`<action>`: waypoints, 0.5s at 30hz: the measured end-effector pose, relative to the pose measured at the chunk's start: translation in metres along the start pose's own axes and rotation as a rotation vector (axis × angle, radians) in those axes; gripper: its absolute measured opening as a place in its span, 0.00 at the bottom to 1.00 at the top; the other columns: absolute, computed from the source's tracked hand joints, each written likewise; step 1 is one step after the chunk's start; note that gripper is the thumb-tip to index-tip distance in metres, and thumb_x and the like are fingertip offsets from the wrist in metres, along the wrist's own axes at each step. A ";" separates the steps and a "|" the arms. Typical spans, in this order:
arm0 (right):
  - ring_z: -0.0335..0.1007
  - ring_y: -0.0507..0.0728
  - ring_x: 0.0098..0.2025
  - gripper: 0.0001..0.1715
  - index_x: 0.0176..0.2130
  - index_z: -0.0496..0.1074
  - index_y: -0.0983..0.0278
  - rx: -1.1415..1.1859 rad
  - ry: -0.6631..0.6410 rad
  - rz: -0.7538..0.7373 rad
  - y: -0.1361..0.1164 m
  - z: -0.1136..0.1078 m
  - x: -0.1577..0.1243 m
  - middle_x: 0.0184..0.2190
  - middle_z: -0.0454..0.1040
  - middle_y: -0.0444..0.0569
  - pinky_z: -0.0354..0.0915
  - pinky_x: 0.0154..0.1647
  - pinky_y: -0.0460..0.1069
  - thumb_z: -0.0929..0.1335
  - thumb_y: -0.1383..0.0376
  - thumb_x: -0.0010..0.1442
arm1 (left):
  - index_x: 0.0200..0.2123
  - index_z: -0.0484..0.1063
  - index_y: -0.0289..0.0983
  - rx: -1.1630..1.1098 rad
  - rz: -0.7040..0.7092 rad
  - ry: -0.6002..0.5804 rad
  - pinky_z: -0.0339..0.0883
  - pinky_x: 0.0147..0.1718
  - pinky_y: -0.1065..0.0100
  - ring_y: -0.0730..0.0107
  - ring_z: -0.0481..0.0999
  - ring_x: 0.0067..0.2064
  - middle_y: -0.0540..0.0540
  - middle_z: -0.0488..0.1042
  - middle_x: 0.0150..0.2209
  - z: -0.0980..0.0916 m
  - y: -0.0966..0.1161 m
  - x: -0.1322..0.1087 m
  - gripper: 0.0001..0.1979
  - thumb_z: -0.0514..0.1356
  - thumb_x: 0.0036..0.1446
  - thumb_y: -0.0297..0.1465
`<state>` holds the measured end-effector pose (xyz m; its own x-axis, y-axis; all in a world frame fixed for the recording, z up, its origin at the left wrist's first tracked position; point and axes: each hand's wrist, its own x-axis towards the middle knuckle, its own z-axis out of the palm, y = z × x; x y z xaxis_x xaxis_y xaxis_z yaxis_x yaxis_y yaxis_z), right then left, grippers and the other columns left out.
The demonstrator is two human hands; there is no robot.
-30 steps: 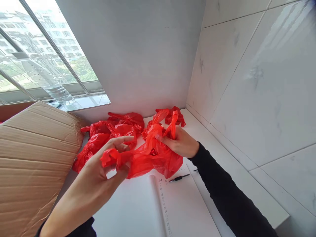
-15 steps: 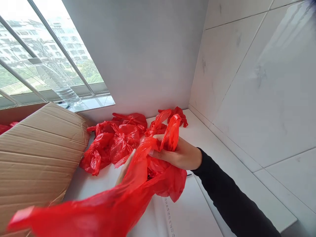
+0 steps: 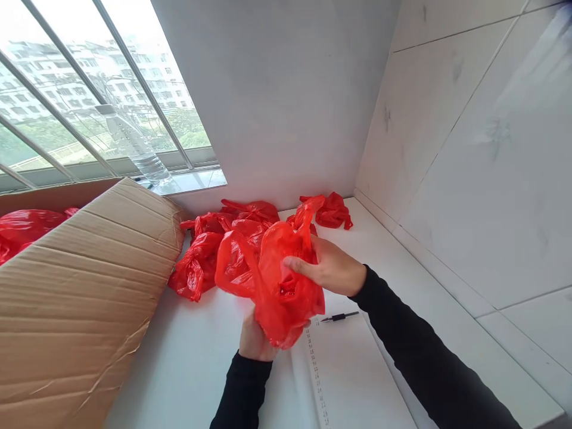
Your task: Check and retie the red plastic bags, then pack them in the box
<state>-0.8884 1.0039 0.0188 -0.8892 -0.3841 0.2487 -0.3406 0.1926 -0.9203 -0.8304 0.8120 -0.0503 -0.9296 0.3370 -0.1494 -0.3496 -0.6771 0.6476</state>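
Note:
A red plastic bag [image 3: 279,286] hangs between my hands above the white surface, its mouth open and its handle loops standing up on the left and top. Small dark bits show inside, too small to name. My right hand [image 3: 333,265] grips the bag's right side, thumb over the front rim. From below, my left hand [image 3: 259,336] holds the base; most of its fingers are hidden behind the plastic. Just beyond are several knotted red bags [image 3: 196,265]. Beneath the held bag lies a white sheet [image 3: 357,363] with a handwritten column of numbers, and a black pen [image 3: 340,317] on it.
A cardboard box [image 3: 84,298] stands at the left with red bags [image 3: 31,229] inside. A clear plastic bottle [image 3: 138,146] leans on the sill by the barred window. Another red bag [image 3: 333,211] lies near the corner. A tiled wall [image 3: 482,155] bounds the right side.
The bag's long loose part has swung up from the lower left, and its mouth now faces me. My left hand has come into view under it. The view has shifted a little left.

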 end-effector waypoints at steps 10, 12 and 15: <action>0.74 0.63 0.49 0.23 0.53 0.71 0.60 -0.099 0.023 0.162 0.009 0.007 0.002 0.50 0.77 0.52 0.69 0.51 0.59 0.72 0.51 0.64 | 0.52 0.79 0.49 -0.070 0.134 0.204 0.78 0.47 0.60 0.58 0.82 0.49 0.53 0.82 0.50 -0.012 -0.007 0.016 0.19 0.58 0.65 0.48; 0.75 0.63 0.50 0.21 0.54 0.71 0.59 -0.116 0.022 0.149 0.008 0.006 0.003 0.50 0.78 0.51 0.69 0.51 0.59 0.70 0.52 0.66 | 0.53 0.79 0.47 -0.118 0.157 0.172 0.80 0.45 0.62 0.59 0.83 0.49 0.50 0.83 0.50 -0.018 -0.008 0.018 0.15 0.61 0.64 0.40; 0.75 0.62 0.51 0.21 0.56 0.70 0.58 -0.104 0.018 0.111 0.009 0.004 0.003 0.52 0.77 0.50 0.69 0.51 0.58 0.70 0.54 0.67 | 0.54 0.78 0.43 -0.184 0.167 0.103 0.80 0.45 0.63 0.61 0.83 0.46 0.45 0.83 0.48 -0.021 -0.006 0.020 0.16 0.61 0.64 0.30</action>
<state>-0.8927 1.0010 0.0104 -0.9283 -0.3389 0.1533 -0.2686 0.3257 -0.9065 -0.8492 0.8092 -0.0732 -0.9800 0.1481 -0.1333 -0.1965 -0.8285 0.5244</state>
